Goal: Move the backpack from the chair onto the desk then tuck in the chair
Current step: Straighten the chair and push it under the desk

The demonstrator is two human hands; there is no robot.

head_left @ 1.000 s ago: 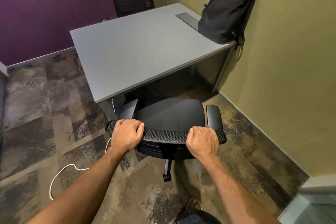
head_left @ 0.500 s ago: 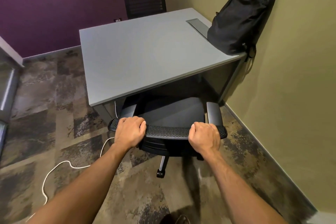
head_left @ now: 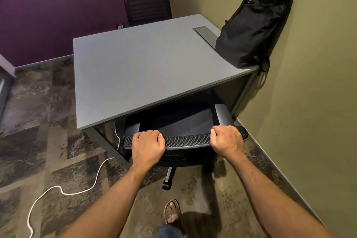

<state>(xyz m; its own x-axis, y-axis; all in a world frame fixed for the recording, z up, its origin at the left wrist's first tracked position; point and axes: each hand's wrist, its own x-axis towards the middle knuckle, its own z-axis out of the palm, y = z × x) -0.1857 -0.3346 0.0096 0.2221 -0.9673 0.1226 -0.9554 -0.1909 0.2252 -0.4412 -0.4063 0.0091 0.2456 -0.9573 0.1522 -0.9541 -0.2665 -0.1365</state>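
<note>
A black backpack [head_left: 253, 27] stands upright on the grey desk [head_left: 139, 69] at its right corner, leaning against the olive wall. The black office chair [head_left: 185, 140] faces the desk, its seat mostly under the desktop and its right armrest just at the desk edge. My left hand [head_left: 147, 146] grips the left part of the mesh top of the backrest. My right hand [head_left: 227, 139] grips the right part of the same rim. One chair caster shows below the backrest.
A second black chair [head_left: 146, 5] stands behind the desk at the purple wall. A white cable [head_left: 63, 191] snakes over the patterned carpet on the left. The olive wall [head_left: 309, 102] runs close on the right. My sandalled foot [head_left: 172, 212] is behind the chair.
The chair has rolled forward, so more of its seat lies under the desktop. Both hands have kept their grip on the backrest and I have stepped closer to the desk.
</note>
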